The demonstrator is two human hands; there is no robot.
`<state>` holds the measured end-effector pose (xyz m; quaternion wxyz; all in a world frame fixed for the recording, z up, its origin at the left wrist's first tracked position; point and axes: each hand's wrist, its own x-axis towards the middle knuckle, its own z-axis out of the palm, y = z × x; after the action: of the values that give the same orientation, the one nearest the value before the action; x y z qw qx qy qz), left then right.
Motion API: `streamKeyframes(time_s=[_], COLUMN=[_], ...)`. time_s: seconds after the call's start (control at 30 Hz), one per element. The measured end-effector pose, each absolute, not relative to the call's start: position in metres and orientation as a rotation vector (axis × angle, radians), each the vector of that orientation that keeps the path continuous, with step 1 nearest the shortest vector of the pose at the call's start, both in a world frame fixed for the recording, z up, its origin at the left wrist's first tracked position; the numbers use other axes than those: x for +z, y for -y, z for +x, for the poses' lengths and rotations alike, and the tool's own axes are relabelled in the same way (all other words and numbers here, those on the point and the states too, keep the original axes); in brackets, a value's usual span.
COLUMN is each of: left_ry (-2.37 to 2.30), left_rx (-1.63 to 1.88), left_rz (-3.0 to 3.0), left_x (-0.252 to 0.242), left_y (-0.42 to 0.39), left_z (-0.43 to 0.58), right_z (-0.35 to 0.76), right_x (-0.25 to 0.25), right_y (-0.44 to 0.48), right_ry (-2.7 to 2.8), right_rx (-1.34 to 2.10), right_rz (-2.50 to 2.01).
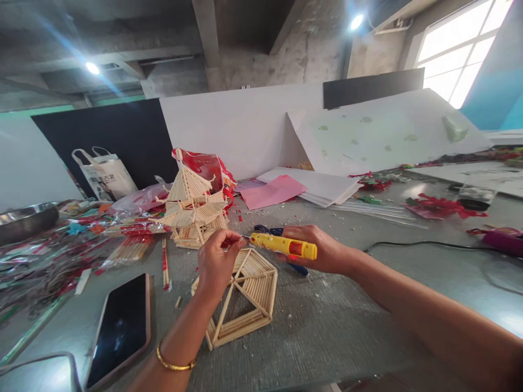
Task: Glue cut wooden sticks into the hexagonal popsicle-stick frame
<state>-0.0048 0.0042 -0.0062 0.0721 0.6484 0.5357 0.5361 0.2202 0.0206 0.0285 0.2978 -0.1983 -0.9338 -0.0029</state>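
My right hand (322, 247) is wrapped round a yellow glue gun (278, 243), its nozzle pointing left. At the nozzle tip, my left hand (216, 258) is closed in a pinch; whatever lies between thumb and fingers is too small to make out. Below both hands a six-sided frame of wooden sticks (263, 280) lies flat on the table, some of its wedges filled with sticks and the near one partly open. My left hand and wrist cover its left part. Behind the glue gun and right hand are dark blue tool handles (300, 269), partly hidden.
A tiered stick pagoda (192, 188) stands just beyond my left hand. A phone (120, 326) lies at the left, near bagged sticks (128, 253) and a metal bowl (28, 220). Pink paper (273, 191) and white sheets lie behind. A black cable (412, 244) crosses the right side.
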Motion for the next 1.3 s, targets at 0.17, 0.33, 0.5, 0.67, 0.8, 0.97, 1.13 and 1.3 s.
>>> streamKeyframes(time_s=[0.17, 0.33, 0.5, 0.67, 0.8, 0.97, 1.13, 1.3], left_ry=[-1.614, -1.622, -1.342, -0.887, -0.749, -0.658, -0.668, -0.667], left_rx=[1.648, 1.664, 1.780, 1.747, 1.686, 1.642, 1.631, 1.626], left_rz=[1.906, 1.817, 1.387, 0.815, 0.554, 0.448, 0.447, 0.463], left_x=[-0.007, -0.005, -0.001, 0.008, 0.012, 0.012, 0.013, 0.013], left_y=[-0.005, -0.005, -0.011, -0.011, -0.009, -0.009, -0.006, -0.005], left_z=[-0.006, -0.008, -0.012, -0.015, -0.015, -0.013, -0.010, -0.008], right_z=[0.221, 0.222, 0.224, 0.220, 0.215, 0.214, 0.214, 0.214], right_x=[0.025, 0.019, 0.014, 0.014, 0.015, 0.015, 0.018, 0.018], right_y=[-0.023, -0.028, -0.033, -0.026, -0.018, -0.016, -0.015, -0.014], right_ry=[2.482, 2.451, 2.308, 2.469, 2.505, 2.514, 2.506, 2.521], right_rx=[0.008, -0.017, -0.174, -0.358, -0.398, -0.425, -0.429, -0.418], right_rz=[-0.517, -0.552, -0.733, -0.607, -0.502, -0.490, -0.453, -0.456])
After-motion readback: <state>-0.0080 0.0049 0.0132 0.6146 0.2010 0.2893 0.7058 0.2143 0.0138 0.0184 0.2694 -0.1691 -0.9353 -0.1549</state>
